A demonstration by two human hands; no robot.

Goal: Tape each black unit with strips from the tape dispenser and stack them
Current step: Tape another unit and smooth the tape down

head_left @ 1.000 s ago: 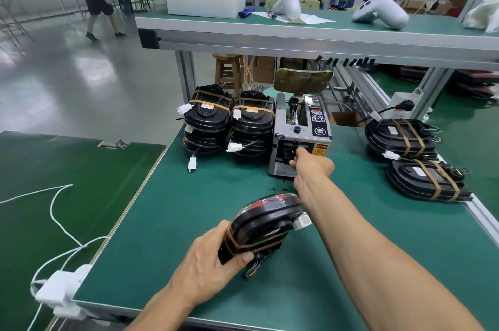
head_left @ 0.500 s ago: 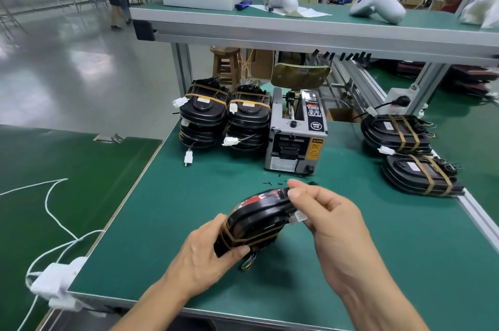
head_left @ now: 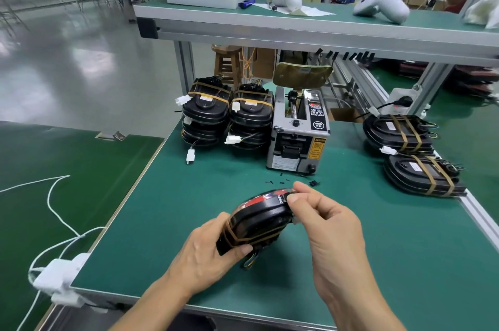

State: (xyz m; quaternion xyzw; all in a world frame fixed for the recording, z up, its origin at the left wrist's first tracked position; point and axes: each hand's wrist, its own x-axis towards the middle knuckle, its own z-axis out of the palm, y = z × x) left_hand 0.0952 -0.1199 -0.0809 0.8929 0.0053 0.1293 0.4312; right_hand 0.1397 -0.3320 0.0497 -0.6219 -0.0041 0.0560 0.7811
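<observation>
Black unit [head_left: 259,220] gripped by left hand [head_left: 208,257], right hand [head_left: 324,225] apparently pinching its rim; tape dispenser [head_left: 297,136] behind

just one head-worn wide-angle cam, looking forward and down over the green-matted workbench [head_left: 378,263], hands close at 6 o'clock, grey boxy tape dispenser [head_left: 298,139] further off around 12.

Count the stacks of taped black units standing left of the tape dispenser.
2, side by side: one stack at the far left, the other next to the tape dispenser. More may be hidden behind them.
</observation>
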